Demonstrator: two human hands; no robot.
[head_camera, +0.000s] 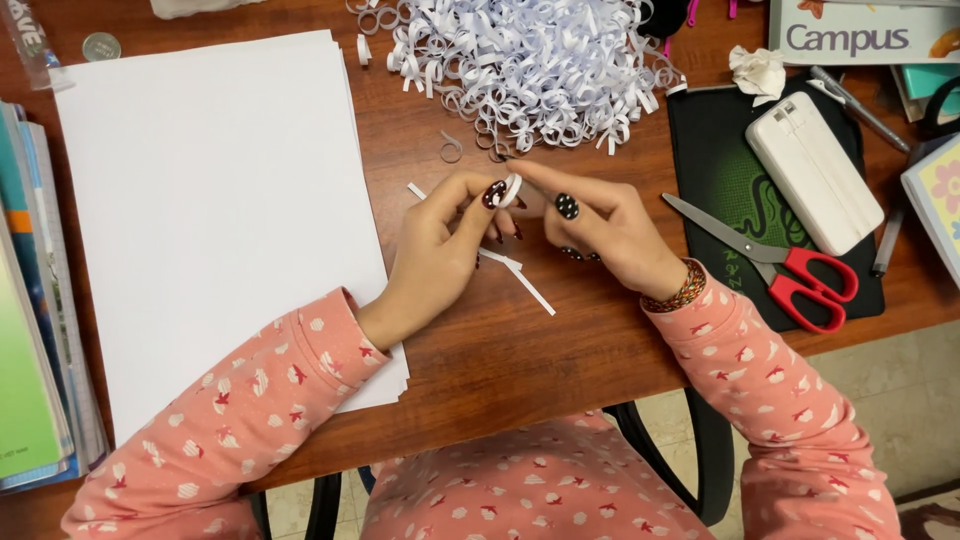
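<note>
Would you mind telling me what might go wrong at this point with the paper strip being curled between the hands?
1. The paper strip is pinched only by fingertips of the left hand and right hand; it could slip and uncurl.
2. The strip's loose tail hangs toward the desk and may crease.
3. The open scissors lie near the right wrist; a sleeve might catch them.

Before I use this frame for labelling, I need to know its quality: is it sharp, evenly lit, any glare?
Head view: mostly sharp; the paper ring pinched between left hand and right hand is crisp. Lighting is even, shadows soft. The white paper stack looks bright, nearly washed out. Mild sheen on the wooden desk.
</note>
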